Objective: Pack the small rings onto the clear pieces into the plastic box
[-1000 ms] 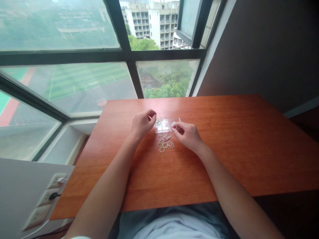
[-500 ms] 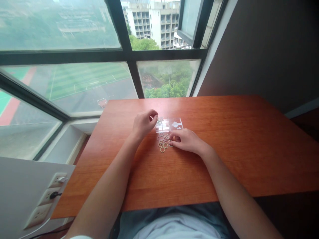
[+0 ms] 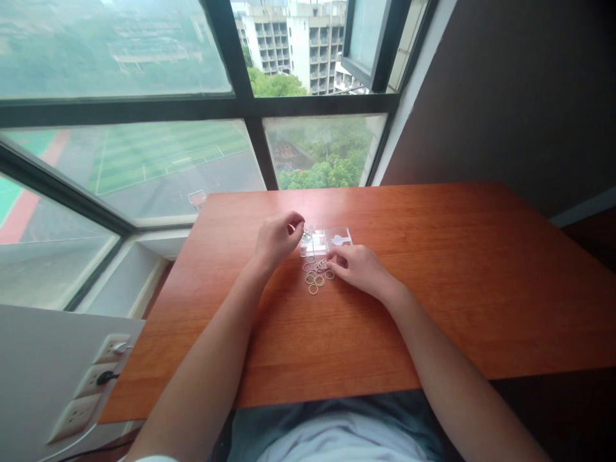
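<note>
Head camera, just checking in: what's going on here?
A person is working with two bare hands at a wooden table. The left hand is at the left edge of a clear box, whose lid lies open to the right. The right hand is at the right side of some loose rings in front of the box. Whether either hand grips anything is too small to tell.
</note>
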The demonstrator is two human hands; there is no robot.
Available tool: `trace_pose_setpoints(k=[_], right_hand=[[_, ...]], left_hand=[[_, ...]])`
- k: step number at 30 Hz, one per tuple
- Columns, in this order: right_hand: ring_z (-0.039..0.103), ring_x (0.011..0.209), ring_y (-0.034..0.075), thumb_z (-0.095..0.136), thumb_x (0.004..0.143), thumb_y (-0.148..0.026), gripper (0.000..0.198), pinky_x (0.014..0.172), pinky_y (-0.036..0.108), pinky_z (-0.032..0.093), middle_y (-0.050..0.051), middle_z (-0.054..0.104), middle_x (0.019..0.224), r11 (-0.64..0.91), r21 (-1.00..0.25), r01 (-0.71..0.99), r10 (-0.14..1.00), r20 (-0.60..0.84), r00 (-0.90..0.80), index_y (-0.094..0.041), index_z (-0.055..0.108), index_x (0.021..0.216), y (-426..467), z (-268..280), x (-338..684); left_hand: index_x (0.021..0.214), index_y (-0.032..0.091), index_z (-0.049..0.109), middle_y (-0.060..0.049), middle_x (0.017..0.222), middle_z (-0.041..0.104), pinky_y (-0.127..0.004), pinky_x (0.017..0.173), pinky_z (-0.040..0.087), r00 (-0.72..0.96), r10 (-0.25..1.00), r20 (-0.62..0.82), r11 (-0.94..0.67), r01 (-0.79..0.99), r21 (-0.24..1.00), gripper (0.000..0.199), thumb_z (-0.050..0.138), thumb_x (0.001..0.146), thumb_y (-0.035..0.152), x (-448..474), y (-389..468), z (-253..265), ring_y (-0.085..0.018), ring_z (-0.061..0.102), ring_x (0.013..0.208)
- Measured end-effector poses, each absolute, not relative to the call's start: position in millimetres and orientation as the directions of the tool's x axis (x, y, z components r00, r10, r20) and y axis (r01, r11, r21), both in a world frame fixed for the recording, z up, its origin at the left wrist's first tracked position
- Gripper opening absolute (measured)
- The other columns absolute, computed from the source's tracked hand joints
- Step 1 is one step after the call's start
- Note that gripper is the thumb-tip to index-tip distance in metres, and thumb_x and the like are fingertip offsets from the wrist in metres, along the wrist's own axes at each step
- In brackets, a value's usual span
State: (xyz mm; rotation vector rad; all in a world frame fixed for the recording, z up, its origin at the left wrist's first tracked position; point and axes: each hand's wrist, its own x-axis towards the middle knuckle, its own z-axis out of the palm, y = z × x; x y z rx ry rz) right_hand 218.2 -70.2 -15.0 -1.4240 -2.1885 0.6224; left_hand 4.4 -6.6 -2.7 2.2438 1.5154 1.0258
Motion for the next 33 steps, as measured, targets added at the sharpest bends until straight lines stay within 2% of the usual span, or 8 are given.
trace_pose_setpoints(k=[4,11,17,23,26,33], right_hand=[[0.055,0.06,0.011,0.064,0.084,-0.025,0.007,0.058,0.023,0.033,-0.003,0.066,0.068,0.344,-0.579,0.739,0.936,0.144,-0.322,-0.023,0.069,0.087,-69.0,-15.0,221.0],[0.055,0.062,0.011,0.066,0.08,-0.022,0.006,0.057,0.023,0.032,-0.003,0.068,0.07,0.437,-0.57,0.696,0.869,0.067,-0.49,-0.024,0.071,0.08,-71.6,-12.4,224.8],[0.055,0.063,0.013,0.064,0.079,-0.02,0.009,0.056,0.024,0.029,-0.002,0.068,0.071,0.432,-0.473,0.768,0.886,0.065,-0.459,-0.025,0.07,0.074,-73.2,-10.9,220.8],[0.056,0.062,0.011,0.063,0.077,-0.019,0.008,0.056,0.023,0.03,-0.002,0.068,0.07,0.443,-0.505,0.741,0.879,0.081,-0.47,-0.023,0.068,0.073,-71.1,-14.5,221.8],[0.055,0.059,0.01,0.063,0.078,-0.019,0.007,0.057,0.022,0.033,-0.003,0.066,0.066,0.444,-0.546,0.71,0.885,0.142,-0.443,-0.023,0.069,0.075,-69.7,-14.5,222.9],[0.055,0.057,0.01,0.062,0.08,-0.022,0.008,0.059,0.023,0.04,-0.002,0.065,0.066,0.46,-0.615,0.641,0.873,0.444,-0.201,-0.021,0.07,0.08,-68.2,-11.7,223.0]], left_hand=[[0.086,0.021,0.068,-0.001,0.076,0.072,-0.024,0.061,0.046,0.211,0.886,0.412,-0.428,0.716,0.552,0.013,0.057,0.084,0.025,4.8,-7.0,-2.0,-0.014,0.064,0.065],[0.086,0.021,0.069,-0.001,0.077,0.072,-0.024,0.061,0.045,0.209,0.888,0.409,-0.423,0.719,0.551,0.013,0.056,0.084,0.026,4.2,-6.8,-2.0,-0.014,0.064,0.065],[0.086,0.021,0.069,-0.002,0.076,0.072,-0.024,0.06,0.045,0.213,0.891,0.401,-0.419,0.726,0.546,0.014,0.056,0.084,0.027,4.4,-6.8,-2.1,-0.014,0.064,0.065],[0.086,0.021,0.069,-0.001,0.076,0.072,-0.025,0.06,0.045,0.213,0.889,0.406,-0.422,0.723,0.547,0.013,0.057,0.084,0.026,4.4,-7.0,-1.3,-0.014,0.065,0.065],[0.086,0.021,0.069,-0.001,0.076,0.071,-0.024,0.06,0.045,0.211,0.889,0.407,-0.423,0.721,0.549,0.013,0.057,0.084,0.026,4.8,-7.5,-0.8,-0.014,0.064,0.065],[0.085,0.021,0.069,-0.002,0.076,0.072,-0.024,0.059,0.045,0.217,0.89,0.401,-0.423,0.72,0.55,0.012,0.058,0.084,0.025,6.8,-9.2,1.6,-0.014,0.064,0.066]])
